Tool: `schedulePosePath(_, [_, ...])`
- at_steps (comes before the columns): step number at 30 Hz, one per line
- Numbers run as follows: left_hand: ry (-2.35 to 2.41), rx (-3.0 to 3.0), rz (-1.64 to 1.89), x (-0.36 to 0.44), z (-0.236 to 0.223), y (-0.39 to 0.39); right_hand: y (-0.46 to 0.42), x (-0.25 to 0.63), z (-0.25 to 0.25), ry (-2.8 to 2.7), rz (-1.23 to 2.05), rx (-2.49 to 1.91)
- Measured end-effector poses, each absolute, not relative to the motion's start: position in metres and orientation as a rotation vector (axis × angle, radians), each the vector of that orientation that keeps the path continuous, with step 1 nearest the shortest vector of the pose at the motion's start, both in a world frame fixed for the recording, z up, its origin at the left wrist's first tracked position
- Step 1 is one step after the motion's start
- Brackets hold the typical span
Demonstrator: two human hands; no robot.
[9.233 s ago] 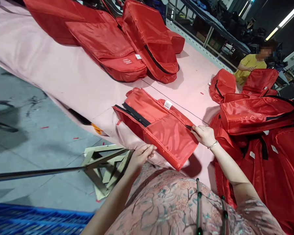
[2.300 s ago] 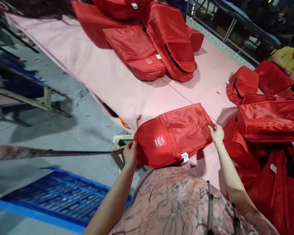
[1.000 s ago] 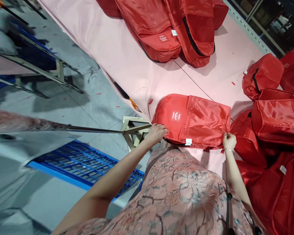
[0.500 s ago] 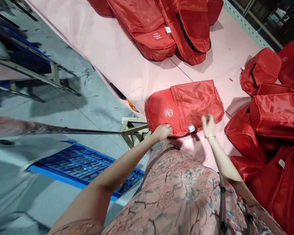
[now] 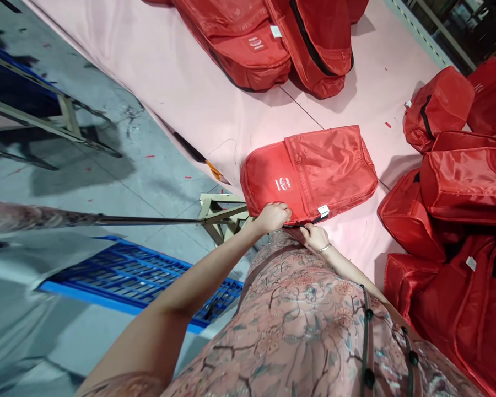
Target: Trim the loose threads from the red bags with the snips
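"While the left hand [image 5: 275,216] rests on the red backpack [image 5: 334,168], what are its fingers doing?"

"Lying close together, bent over the near edge. Whether they pinch the fabric, I cannot tell."

"And the right hand [image 5: 314,238]?"

"Just beside it, at that same edge, thumb and fingertips pinching a small dark thing [image 5: 303,226] (too small for me to name)."

"Where is the backpack itself?"

"Flat on the pink cloth [image 5: 165,82], right in front of the wearer, rounded end to the left. Its white logo [image 5: 283,183] faces up, and a white tag [image 5: 323,211] shows on the near side."

"Anything around it?"

"More red bags [image 5: 248,55] lie beyond it, others are heaped in a pile [image 5: 463,187] to the right, and a blue slatted panel [image 5: 140,275] sits low on the left."
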State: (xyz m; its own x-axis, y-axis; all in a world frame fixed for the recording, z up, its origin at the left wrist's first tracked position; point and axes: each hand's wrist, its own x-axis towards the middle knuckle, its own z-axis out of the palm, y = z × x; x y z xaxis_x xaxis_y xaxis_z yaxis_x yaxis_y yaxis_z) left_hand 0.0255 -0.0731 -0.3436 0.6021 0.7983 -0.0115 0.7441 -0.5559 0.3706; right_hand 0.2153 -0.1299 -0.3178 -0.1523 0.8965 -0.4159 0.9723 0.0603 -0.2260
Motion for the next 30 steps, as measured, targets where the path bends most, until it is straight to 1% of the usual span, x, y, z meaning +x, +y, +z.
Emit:
schedulePosePath(6, [1.453, 2.260, 0.395, 0.033, -0.342, -0.079, -0.132, 0.202, -0.319, 2.149, -0.672, 1.927])
schedulePosePath(17, [1.450, 2.141, 0.417, 0.035, -0.339, -0.076, -0.146, 0.208, -0.311, 2.078, -0.527, 2.065])
schedulePosePath(25, [1.434, 2.112, 0.451, 0.038, -0.344, -0.077, -0.137, 0.208, -0.314, 2.069, -0.432, 2.083])
schedulePosePath(30, [1.384, 2.015, 0.583, 0.034, -0.341, -0.076, -0.142, 0.219, -0.325, 2.199, -0.503, 2.135])
